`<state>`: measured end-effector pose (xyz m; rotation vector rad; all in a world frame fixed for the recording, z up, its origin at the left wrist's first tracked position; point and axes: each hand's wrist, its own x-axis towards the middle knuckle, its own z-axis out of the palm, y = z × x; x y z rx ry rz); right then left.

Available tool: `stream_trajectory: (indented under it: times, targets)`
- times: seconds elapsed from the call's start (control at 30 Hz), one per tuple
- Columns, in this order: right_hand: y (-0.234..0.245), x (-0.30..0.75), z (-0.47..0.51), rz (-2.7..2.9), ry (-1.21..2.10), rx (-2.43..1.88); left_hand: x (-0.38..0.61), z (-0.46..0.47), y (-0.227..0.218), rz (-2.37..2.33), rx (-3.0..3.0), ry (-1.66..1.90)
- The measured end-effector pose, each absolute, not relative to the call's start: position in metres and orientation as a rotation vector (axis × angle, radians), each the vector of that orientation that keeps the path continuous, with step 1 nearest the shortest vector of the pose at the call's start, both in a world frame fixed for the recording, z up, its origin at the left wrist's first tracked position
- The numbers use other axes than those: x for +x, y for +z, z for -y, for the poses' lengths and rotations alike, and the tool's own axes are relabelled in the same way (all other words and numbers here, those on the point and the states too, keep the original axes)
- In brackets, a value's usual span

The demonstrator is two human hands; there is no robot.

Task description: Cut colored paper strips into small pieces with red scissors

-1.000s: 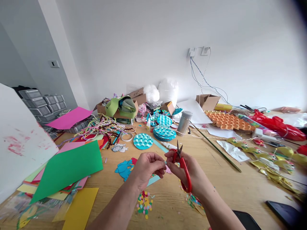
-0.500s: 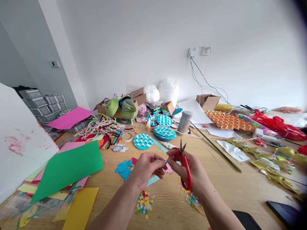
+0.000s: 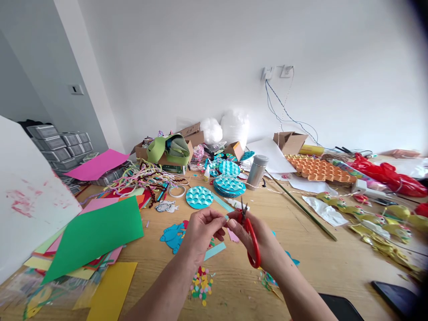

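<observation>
Red-handled scissors [image 3: 253, 247] hang in my right hand [image 3: 264, 238], blades pointing up and slightly parted. My left hand [image 3: 205, 232] is closed in a pinch, its fingertips meeting those of my right hand. Whatever small piece lies between the fingertips is too small to make out. Beneath my hands on the table are a light-blue paper strip [image 3: 215, 251], a pink paper piece [image 3: 233, 235] and blue fish cut-outs [image 3: 173, 238]. Nearer to me lies a scatter of coloured paper dots [image 3: 201, 285]. Beyond my hands is a blue disc with wavy paper scales [image 3: 199, 197].
A stack of similar blue discs [image 3: 229, 185] stands near a silver canister [image 3: 258, 172]. Coloured paper sheets [image 3: 100, 236] pile up on the left. On the right are a green stick [image 3: 301, 205], an orange egg tray [image 3: 319, 169] and a black phone [image 3: 394, 296].
My right hand has shifted slightly left with the scissors, whose blades now look closer together. My left hand has hardly moved.
</observation>
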<state>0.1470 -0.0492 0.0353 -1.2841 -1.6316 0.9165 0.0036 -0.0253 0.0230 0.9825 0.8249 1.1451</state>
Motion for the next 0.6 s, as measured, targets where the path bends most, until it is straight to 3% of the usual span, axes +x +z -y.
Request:
stream_trajectory:
  times: [0.6]
  targets:
    - [0.017,0.129,0.051,1.71,1.083,-1.455,0.007,0.025,0.022,-0.894,0.889,1.326]
